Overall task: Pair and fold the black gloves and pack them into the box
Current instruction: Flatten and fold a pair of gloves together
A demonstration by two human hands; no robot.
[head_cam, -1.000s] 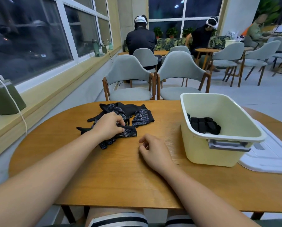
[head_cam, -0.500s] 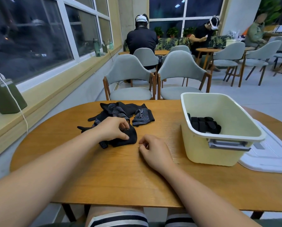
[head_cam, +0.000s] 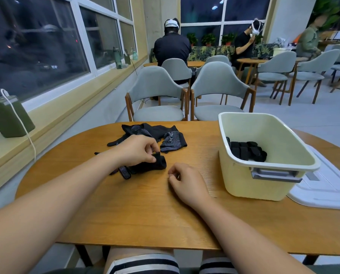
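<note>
Left hand [head_cam: 138, 150] pinches a black glove [head_cam: 145, 167] beside the box [head_cam: 264, 175].

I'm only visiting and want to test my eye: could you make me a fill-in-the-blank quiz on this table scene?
The left hand pinches a black ___.
The right hand rests on the wooden ___.
Some folded gloves lie inside the cream ___.
Missing words: glove, table, box.
</note>
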